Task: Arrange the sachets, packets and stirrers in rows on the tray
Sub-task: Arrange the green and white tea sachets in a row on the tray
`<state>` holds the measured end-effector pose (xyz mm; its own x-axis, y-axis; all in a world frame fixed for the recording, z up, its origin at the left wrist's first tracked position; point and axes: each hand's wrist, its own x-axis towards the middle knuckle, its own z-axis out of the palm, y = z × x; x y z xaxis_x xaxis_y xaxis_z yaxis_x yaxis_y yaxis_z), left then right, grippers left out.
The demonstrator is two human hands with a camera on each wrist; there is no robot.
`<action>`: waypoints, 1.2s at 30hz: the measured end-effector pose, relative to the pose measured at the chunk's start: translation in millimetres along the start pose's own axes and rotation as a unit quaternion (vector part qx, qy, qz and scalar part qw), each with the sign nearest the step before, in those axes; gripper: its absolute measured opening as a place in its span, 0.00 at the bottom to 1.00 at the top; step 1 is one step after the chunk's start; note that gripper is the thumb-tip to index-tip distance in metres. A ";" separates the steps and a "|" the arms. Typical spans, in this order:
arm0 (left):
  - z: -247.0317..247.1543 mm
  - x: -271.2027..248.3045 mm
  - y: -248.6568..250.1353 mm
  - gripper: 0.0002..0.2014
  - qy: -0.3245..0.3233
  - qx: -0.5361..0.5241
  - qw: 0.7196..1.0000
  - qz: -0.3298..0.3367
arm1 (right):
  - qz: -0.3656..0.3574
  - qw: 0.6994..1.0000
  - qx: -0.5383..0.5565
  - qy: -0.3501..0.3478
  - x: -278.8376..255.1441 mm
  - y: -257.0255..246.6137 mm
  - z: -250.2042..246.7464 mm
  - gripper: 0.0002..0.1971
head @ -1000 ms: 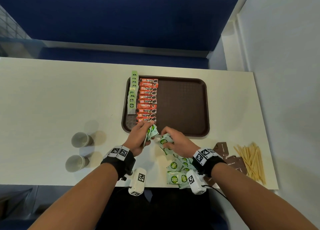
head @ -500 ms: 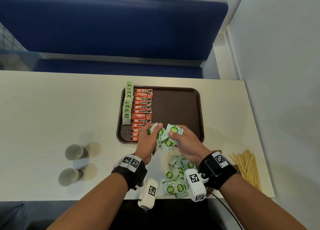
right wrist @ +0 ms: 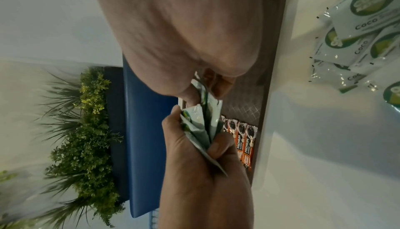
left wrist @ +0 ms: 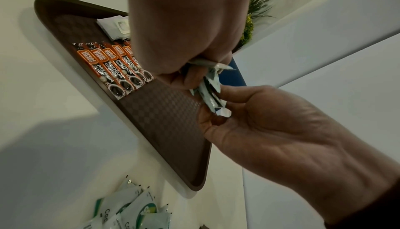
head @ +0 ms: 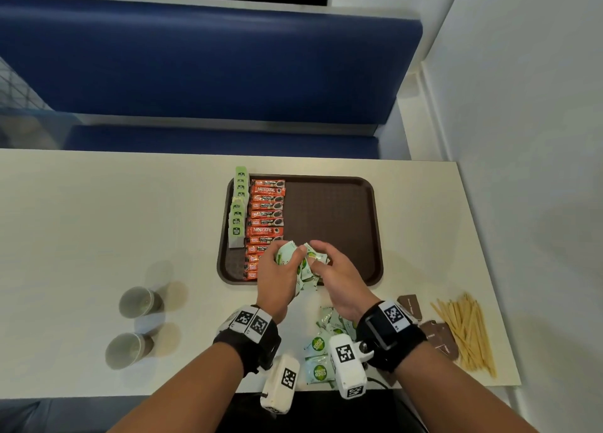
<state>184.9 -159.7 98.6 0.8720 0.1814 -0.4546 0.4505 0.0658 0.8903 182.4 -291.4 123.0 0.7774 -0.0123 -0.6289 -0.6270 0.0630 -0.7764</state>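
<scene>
Blue bench seating (head: 208, 57) backs a cream table (head: 98, 223); from my remote seat I log what follows.

Brown tray (head: 329, 210), long axis running away from me, on the table's middle. Contents: one row of green tea-bag sachets (head: 237, 210) along its left rim, overlapped like shingles, the row running near to far; just beside it, one row of orange coffee sticks (head: 266, 214), each stick's long axis lying left to right, stacked near to far. Right half of the tray floor shows bare.

Left hand (head: 277, 279): grip curled round a fanned bundle of pale green sugar packets (head: 293, 256), held above the tray's near edge, packets standing roughly on edge. Right hand (head: 339, 282): grip narrow, thumb and fingers pinching the same bundle from the other side.

Loose pile of matching green packets (head: 318, 357) on the table near me, between my wrists, lying flat at mixed angles.

Brown packets (head: 437, 334) to the right of that pile. Wooden stirrers (head: 466, 331) beside them in a loose sheaf, long axes running near to far, slightly slanted.

Two paper cups (head: 138, 302) at left, well apart from the tray.
</scene>
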 end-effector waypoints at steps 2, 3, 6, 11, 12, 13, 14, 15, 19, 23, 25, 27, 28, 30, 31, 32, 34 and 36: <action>0.0 0.2 2.9 0.10 0.008 -0.001 1.000 0.013 | -0.035 0.997 -0.009 0.061 2.7 1.5 -5.5 0.18; 0.5 0.3 4.2 0.09 0.010 -0.003 1.000 0.019 | -0.043 0.995 0.008 0.084 2.6 1.1 -6.7 0.18; 1.1 1.2 8.2 0.09 0.005 -0.014 1.000 0.016 | -0.038 0.992 0.051 0.106 3.5 0.1 -7.9 0.13; -2.5 4.0 14.4 0.08 -0.019 -0.045 0.998 -0.030 | -0.011 0.990 0.119 0.071 7.2 -5.8 -13.3 0.07; -3.7 4.7 15.4 0.08 -0.023 -0.055 0.997 -0.038 | -0.004 0.991 0.114 0.069 9.0 -6.6 -14.7 0.07; -4.9 6.0 16.1 0.08 -0.025 -0.061 0.997 -0.043 | 0.002 0.992 0.103 0.071 10.4 -8.4 -15.9 0.07; -6.5 7.6 16.7 0.08 -0.022 -0.065 0.997 -0.047 | 0.006 0.994 0.085 0.073 12.8 -9.5 -17.3 0.06; -7.9 9.7 17.1 0.09 -0.017 -0.064 0.997 -0.050 | 0.011 0.995 0.069 0.072 15.6 -10.6 -18.9 0.06; -10.6 19.8 18.1 0.11 -0.009 -0.037 0.998 -0.046 | 0.027 0.999 0.031 0.020 28.3 -14.2 -24.6 0.07; -11.5 31.8 23.1 0.12 0.008 -0.011 0.999 -0.037 | 0.008 1.000 -0.026 -0.015 39.9 -22.6 -29.9 0.07; -13.5 39.5 26.2 0.11 0.025 0.007 0.999 -0.030 | 0.020 0.998 -0.021 -0.050 50.8 -29.1 -32.1 0.09; -16.4 48.1 30.3 0.10 0.046 0.013 0.999 -0.020 | 0.030 0.997 -0.007 -0.072 66.6 -38.0 -31.7 0.11; -18.5 52.3 33.3 0.10 0.060 0.006 0.998 -0.017 | 0.026 0.998 -0.005 -0.064 77.6 -41.6 -30.4 0.10; -24.5 62.3 38.8 0.10 0.082 -0.011 0.996 -0.019 | 0.003 1.000 -0.010 -0.007 106.1 -48.2 -25.1 0.08; -28.5 67.3 40.8 0.10 0.090 -0.019 0.995 -0.024 | -0.012 0.999 -0.020 0.030 122.3 -50.2 -21.4 0.08; -32.9 71.7 43.8 0.10 0.095 -0.025 0.995 -0.030 | -0.025 0.997 -0.038 0.069 139.6 -50.9 -16.6 0.09; -40.8 79.9 50.5 0.09 0.098 -0.035 0.994 -0.036 | -0.049 0.985 -0.098 0.135 171.3 -51.2 -6.6 0.10; -46.9 88.6 59.3 0.08 0.094 -0.049 0.994 -0.033 | -0.067 0.968 -0.176 0.166 201.8 -50.2 3.8 0.10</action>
<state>279.9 -93.7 112.2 0.7852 0.3535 -0.5084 0.4775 0.1771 0.8606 371.0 -293.2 35.2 0.8311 -0.3202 -0.4547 -0.5448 -0.3043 -0.7814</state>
